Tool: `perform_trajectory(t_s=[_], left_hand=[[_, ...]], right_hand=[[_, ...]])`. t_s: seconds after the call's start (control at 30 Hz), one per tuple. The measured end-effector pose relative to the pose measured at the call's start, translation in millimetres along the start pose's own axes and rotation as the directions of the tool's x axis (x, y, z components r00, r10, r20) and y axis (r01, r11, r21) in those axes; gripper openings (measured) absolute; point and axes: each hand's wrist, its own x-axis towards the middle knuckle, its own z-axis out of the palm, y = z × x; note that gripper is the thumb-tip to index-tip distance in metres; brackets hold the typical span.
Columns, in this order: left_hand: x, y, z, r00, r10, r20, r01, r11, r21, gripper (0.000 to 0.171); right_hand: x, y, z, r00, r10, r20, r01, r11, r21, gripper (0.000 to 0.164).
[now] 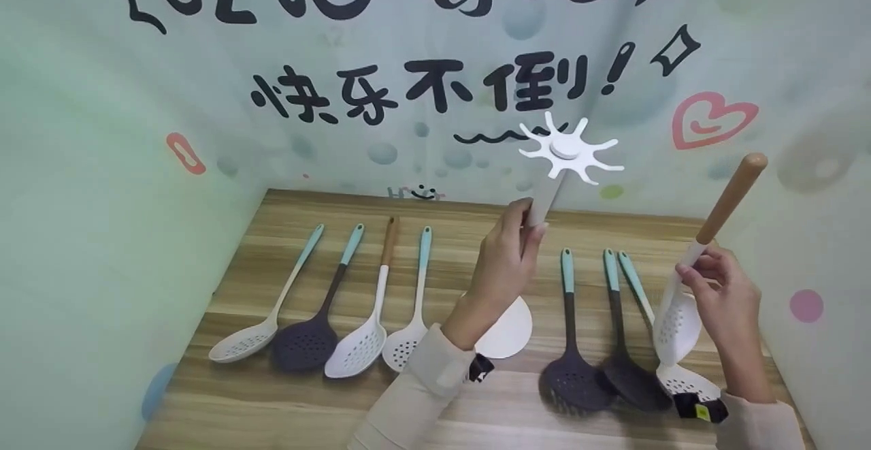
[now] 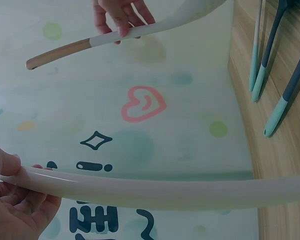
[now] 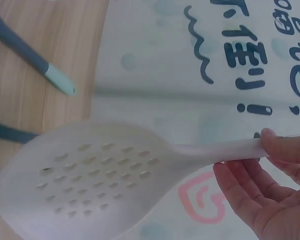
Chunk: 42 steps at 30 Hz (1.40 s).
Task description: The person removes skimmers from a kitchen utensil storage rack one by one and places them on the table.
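My left hand (image 1: 503, 252) grips the upper white post of a utensil stand (image 1: 570, 150), just below its star-shaped ring of hooks. The stand's round white base (image 1: 510, 331) shows partly behind my left forearm. In the left wrist view, the post (image 2: 165, 191) runs from the fingers toward the tabletop. Out to the right, my right hand (image 1: 731, 293) pinches the white neck of a slotted spoon (image 3: 90, 175) between thumb and fingers. Its wooden handle (image 1: 733, 198) points up, and its perforated bowl hangs down over another white slotted utensil (image 1: 687, 383). No utensil hangs on the hooks.
Left of the stand lie a white slotted spoon (image 1: 245, 342), a dark slotted turner (image 1: 306, 346), a white slotted turner (image 1: 357, 349) and a white skimmer (image 1: 406, 344). Dark utensils (image 1: 577, 378) lie to the right on the wooden table (image 1: 272, 409). A printed backdrop (image 1: 422, 150) surrounds it.
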Motion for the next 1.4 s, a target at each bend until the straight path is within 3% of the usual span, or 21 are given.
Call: perform_trajectory(t_s=[0.2,0.5,0.8,1.17,1.4], left_hand=[[-0.2,0.5,0.2,1.000,-0.002,0.003,0.002,1.000,-0.004,0.035],[0.5,0.9,-0.2,1.000,-0.007,0.007,0.007,1.000,-0.006,0.034],[0.9,0.6,0.7,1.000,-0.005,0.017,0.006,1.000,-0.015,0.036],[1.3,1.1,1.1,1.000,0.001,0.006,0.000,1.000,-0.015,0.035],[1.5,0.9,1.0,1.000,0.002,0.004,-0.002,1.000,-0.007,0.035]], right_hand=[[3,22,-15,0.997,0.071,-0.032,-0.074,0.991,-0.108,0.032],[10,64,-33,0.985,0.149,0.081,-0.123,0.955,-0.270,0.038],[19,86,-46,0.951,0.253,0.179,-0.203,0.945,-0.257,0.049],[24,91,-55,0.946,0.298,0.125,-0.252,0.923,-0.290,0.052],[22,110,-53,0.943,0.276,0.186,-0.212,0.929,-0.303,0.048]])
